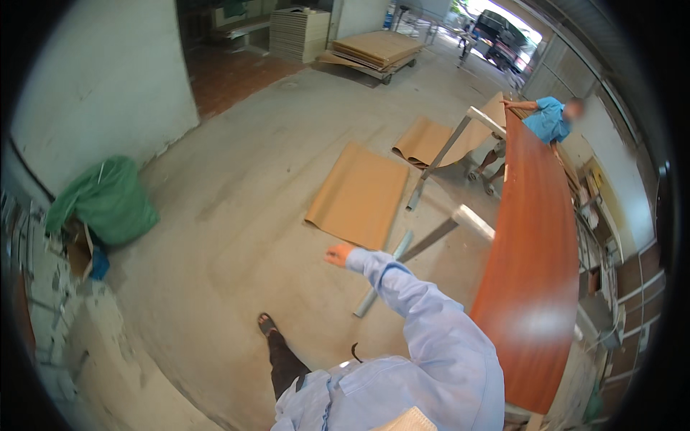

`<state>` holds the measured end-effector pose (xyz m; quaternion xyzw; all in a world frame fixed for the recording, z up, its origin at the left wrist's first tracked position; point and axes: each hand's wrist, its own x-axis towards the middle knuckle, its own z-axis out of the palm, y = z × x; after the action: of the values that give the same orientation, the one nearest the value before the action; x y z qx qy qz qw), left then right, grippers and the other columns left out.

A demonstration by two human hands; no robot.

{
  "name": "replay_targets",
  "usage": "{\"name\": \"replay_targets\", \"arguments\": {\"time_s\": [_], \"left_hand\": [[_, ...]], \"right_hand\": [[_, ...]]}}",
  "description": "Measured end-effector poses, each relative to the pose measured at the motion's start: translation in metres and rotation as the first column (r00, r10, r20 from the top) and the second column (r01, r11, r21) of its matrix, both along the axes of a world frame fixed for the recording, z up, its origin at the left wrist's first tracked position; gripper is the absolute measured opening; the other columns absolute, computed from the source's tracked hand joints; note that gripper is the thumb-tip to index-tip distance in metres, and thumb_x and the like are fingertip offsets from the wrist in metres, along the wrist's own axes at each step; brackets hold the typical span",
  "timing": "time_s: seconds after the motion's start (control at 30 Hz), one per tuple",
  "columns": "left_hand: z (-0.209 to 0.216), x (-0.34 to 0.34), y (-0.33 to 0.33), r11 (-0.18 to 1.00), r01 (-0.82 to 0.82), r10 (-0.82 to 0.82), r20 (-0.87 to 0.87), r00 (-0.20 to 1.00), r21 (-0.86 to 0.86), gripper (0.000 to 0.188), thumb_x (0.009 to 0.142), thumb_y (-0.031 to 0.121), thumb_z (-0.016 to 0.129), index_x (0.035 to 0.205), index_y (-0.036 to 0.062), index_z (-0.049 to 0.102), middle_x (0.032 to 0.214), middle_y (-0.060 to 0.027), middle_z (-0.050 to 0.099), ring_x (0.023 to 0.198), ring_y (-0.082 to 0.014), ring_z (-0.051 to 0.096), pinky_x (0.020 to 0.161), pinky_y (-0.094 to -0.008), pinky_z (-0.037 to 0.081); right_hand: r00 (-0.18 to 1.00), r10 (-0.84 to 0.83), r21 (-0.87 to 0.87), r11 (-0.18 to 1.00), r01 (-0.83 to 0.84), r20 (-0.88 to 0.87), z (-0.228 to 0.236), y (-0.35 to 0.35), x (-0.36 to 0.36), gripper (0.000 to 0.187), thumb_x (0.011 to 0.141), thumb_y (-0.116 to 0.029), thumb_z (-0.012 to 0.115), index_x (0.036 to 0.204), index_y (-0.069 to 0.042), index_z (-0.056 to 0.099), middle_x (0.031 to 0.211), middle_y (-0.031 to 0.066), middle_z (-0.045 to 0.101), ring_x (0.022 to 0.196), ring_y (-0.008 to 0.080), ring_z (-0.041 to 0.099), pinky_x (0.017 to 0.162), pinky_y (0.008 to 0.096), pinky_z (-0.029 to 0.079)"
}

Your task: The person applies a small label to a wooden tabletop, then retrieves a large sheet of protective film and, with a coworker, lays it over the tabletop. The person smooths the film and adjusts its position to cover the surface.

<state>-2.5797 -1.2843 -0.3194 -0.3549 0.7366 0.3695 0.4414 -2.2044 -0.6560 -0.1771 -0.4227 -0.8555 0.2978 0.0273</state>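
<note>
My right hand [338, 254] reaches out over the concrete floor at the end of a light blue sleeve. Its small fingers look loosely apart, with nothing visible in them. In this view the hand overlaps the near corner of a folded brown sheet [363, 194] lying on the floor, and a grey tube [381, 276] lies by the wrist. My left hand is out of view. To my right a long reddish-brown wood panel [535, 251] lies across metal supports. At its far end a person in a blue shirt [550, 121] has a hand on its edge.
Two metal support frames [474, 219] [489, 121] stand beside the panel. More brown sheet [424, 140] lies beyond. A green sack [111, 201] leans by the left wall. Farther off are a loaded board trolley [377, 49], a stack of boards [298, 34] and a vehicle at the doorway.
</note>
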Motion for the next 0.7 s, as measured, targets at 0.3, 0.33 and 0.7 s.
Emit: {"name": "replay_targets", "arguments": {"time_s": [0.3,0.33,0.7], "left_hand": [[0.023,-0.223,0.47,0.842,0.47,-0.439,-0.171,0.882,0.266,0.032,0.094,0.037,0.057,0.106,0.0077,0.061,0.087,-0.0106,0.069,0.077,-0.0233,0.066,0.057,-0.0366,0.051],[0.023,-0.251,0.557,0.735,0.594,-0.502,-0.327,0.801,0.327,0.028,0.092,0.032,0.062,0.109,0.0095,0.06,0.093,-0.0105,0.07,0.081,-0.0231,0.068,0.061,-0.0368,0.052],[0.076,-0.408,1.072,0.633,0.747,-0.664,-0.355,0.658,0.203,0.027,0.095,0.018,0.054,0.12,0.0076,0.057,0.096,-0.0138,0.07,0.088,-0.0293,0.068,0.066,-0.0369,0.052]], "right_hand": [[0.78,-0.3,-0.574,0.542,0.613,0.55,-0.176,-0.036,-0.018,0.031,0.094,-0.035,0.049,0.099,-0.011,0.068,0.103,0.0169,0.067,0.093,0.0354,0.063,0.082,0.0483,0.05],[0.701,-0.416,-0.601,0.362,0.712,0.58,-0.18,-0.018,-0.024,0.031,0.094,-0.035,0.049,0.1,-0.01,0.068,0.102,0.0162,0.067,0.091,0.0342,0.063,0.081,0.0476,0.05],[0.66,-0.571,-0.447,0.486,0.751,0.489,-0.206,0.453,-0.141,0.026,0.097,-0.031,0.053,0.102,-0.008,0.066,0.088,0.0084,0.065,0.074,0.0219,0.059,0.064,0.0398,0.05]]}}
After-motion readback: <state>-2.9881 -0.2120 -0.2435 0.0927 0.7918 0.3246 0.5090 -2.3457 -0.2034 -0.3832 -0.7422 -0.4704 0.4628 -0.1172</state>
